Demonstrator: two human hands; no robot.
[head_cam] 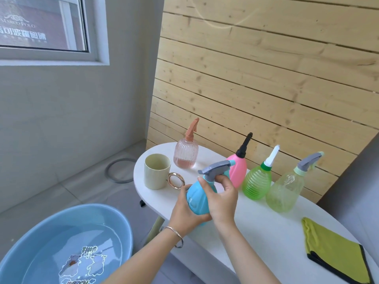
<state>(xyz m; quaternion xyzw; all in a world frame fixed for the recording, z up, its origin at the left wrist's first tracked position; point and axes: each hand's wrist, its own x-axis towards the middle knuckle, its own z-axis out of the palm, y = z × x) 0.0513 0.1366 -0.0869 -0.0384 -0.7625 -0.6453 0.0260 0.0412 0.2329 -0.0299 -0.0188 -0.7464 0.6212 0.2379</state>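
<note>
White table (256, 226): cream mug (156, 171) at far-left end, ribbed pink bottle (185, 153) just behind. Pink bottle (239, 171), green bottle (257, 182) and clear bottle (285, 189) along back edge. Yellow-green cloth (332, 249) near-right. Blue basin (61, 216) on floor, left.

A domestic utility corner, probably a home balcony or washroom, is shown. It is enclosed by a wall of pale knotty pine planks (266, 68) and a grey plastered wall (71, 111) with a white-framed window (96, 37). A grey tiled floor (78, 185) with a round grey drain ring (119, 171) is seen, and a round blue plastic basin (123, 218) of water is set on it. Household things are gathered on a white oval table (256, 226): a light-blue plastic spray bottle with a grey trigger (196, 199), a ribbed green spray bottle (257, 181), a cream cup (156, 173), and a folded yellow-green cloth (332, 251).
</note>
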